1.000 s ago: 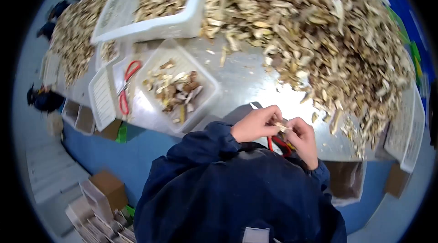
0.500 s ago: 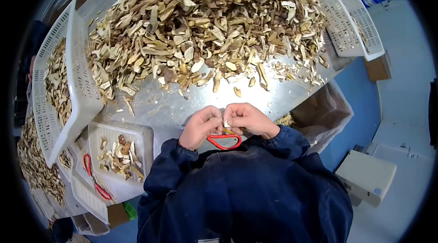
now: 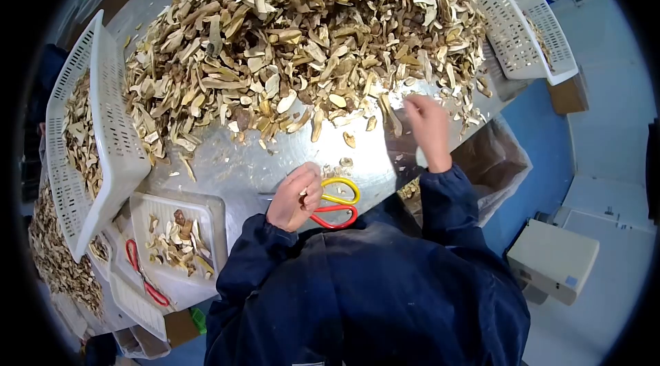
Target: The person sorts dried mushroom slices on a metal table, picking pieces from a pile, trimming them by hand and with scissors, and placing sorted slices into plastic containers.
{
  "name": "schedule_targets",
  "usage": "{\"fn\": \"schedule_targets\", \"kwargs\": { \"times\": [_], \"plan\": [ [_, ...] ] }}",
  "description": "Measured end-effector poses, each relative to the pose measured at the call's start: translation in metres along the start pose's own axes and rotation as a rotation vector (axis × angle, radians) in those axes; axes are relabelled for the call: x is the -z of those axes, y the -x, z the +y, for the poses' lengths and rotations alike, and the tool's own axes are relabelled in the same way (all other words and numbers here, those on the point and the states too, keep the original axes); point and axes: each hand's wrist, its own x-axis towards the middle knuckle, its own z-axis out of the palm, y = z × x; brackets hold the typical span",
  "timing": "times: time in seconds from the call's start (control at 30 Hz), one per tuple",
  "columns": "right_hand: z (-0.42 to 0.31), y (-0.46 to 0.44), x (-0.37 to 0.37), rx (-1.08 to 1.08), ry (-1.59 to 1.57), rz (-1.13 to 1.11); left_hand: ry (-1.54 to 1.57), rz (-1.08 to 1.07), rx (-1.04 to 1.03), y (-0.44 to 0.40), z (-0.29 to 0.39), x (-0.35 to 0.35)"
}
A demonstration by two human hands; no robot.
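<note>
My left hand (image 3: 297, 198) is curled closed near the table's front edge, with a small pale piece of dried mushroom (image 3: 303, 192) showing between its fingers. Scissors with one yellow and one red handle (image 3: 337, 209) stick out to the right of that hand; their blades are hidden beneath it. My right hand (image 3: 432, 131) is over the table at the right front of a large heap of sliced dried mushrooms (image 3: 309, 42). Its fingers are bent together, and whatever they hold, if anything, cannot be made out.
A shallow white tray (image 3: 221, 228) with mushroom pieces sits at left, beside red-handled scissors (image 3: 146, 273). White perforated baskets stand at the left (image 3: 120, 125) and far right (image 3: 505, 29). A lined bin (image 3: 495, 166) is below the table's right edge.
My right hand has left my left hand and moved up and right toward the heap. My left hand has curled closed, and the yellow scissor handle is now uncovered.
</note>
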Motion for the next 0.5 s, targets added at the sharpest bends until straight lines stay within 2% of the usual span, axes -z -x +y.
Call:
{"fn": "schedule_targets", "kwargs": {
  "times": [0.07, 0.17, 0.27, 0.3, 0.4, 0.43, 0.47, 0.5],
  "plan": [
    [-0.017, -0.001, -0.02, -0.091, 0.081, -0.197, -0.123, 0.087, -0.013, 0.0, 0.001, -0.011],
    [-0.02, 0.002, -0.051, -0.013, 0.314, -0.184, -0.199, 0.144, -0.029, 0.004, 0.001, -0.017],
    [-0.021, 0.004, -0.047, -0.07, 0.084, -0.189, -0.259, 0.13, -0.045, 0.005, 0.003, -0.017],
    [-0.025, 0.005, -0.037, -0.116, -0.053, -0.272, -0.284, 0.12, -0.048, 0.004, 0.003, -0.017],
    [-0.035, 0.024, -0.031, -0.526, -0.746, -0.53, -0.351, 0.093, -0.068, -0.006, -0.001, -0.025],
    [-0.048, 0.032, -0.027, -0.615, -0.883, -0.583, -0.409, 0.185, -0.071, -0.008, -0.003, -0.036],
    [-0.061, 0.044, -0.026, -0.686, -0.984, -0.596, -0.53, 0.189, -0.1, -0.013, -0.004, -0.038],
    [-0.069, 0.062, -0.032, -0.61, -0.985, -0.623, -0.653, 0.198, -0.126, -0.015, -0.003, -0.036]
  ]
}}
